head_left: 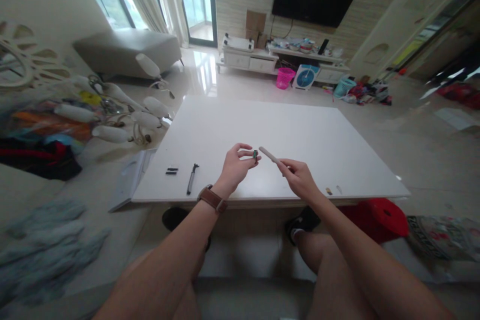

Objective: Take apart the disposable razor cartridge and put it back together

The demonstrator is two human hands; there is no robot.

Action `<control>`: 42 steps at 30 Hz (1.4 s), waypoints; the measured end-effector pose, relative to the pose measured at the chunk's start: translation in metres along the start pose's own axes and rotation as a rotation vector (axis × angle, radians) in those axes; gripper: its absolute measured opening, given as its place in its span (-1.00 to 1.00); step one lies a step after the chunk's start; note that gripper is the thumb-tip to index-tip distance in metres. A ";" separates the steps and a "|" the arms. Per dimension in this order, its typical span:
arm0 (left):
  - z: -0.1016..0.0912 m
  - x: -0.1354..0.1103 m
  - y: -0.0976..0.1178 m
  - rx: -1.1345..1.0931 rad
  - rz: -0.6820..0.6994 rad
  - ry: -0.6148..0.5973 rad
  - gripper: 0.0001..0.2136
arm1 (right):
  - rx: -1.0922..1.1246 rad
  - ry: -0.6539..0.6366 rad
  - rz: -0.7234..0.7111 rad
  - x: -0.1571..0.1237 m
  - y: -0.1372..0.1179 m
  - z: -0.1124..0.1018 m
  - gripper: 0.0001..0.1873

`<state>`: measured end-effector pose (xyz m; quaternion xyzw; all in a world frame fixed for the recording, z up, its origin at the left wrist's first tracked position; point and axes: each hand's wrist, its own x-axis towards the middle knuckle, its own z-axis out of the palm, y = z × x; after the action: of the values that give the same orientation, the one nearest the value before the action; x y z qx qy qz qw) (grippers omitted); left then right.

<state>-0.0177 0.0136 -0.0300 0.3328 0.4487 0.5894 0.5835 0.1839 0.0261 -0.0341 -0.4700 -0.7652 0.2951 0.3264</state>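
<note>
My left hand (237,166), with a brown watch strap on the wrist, pinches a small green piece (255,154) like a bit of circuit board between thumb and fingers. In my right hand (297,176) is a slim, flat, light-grey stick with a rounded end (268,154), perhaps a nail file. Its tip points at the green piece, a small gap apart. Both hands are above the white table (240,122). A grey-and-black slim tool (192,180) lies left of my left hand, with small black strips (171,171) beyond it.
A tiny gold-brown piece (329,191) and a small pale piece (339,189) lie near the table's front right edge. A lamp with several white shades (112,134) stands at the left. Under the right front edge is a red roll-shaped object (378,220).
</note>
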 end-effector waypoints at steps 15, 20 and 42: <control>-0.007 0.000 0.012 0.063 -0.046 0.015 -0.72 | 0.070 -0.102 0.287 0.013 0.058 -0.023 -0.73; -0.009 0.001 0.015 0.036 -0.091 0.019 -0.82 | -0.073 -0.314 0.333 0.015 0.096 -0.023 -0.67; -0.019 0.009 0.024 -0.217 -0.172 0.164 -0.87 | -0.284 -0.275 0.333 0.039 0.077 0.028 -0.67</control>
<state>-0.0454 0.0213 -0.0165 0.1789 0.4555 0.6074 0.6258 0.1891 0.0868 -0.1011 -0.5859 -0.7483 0.2955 0.0968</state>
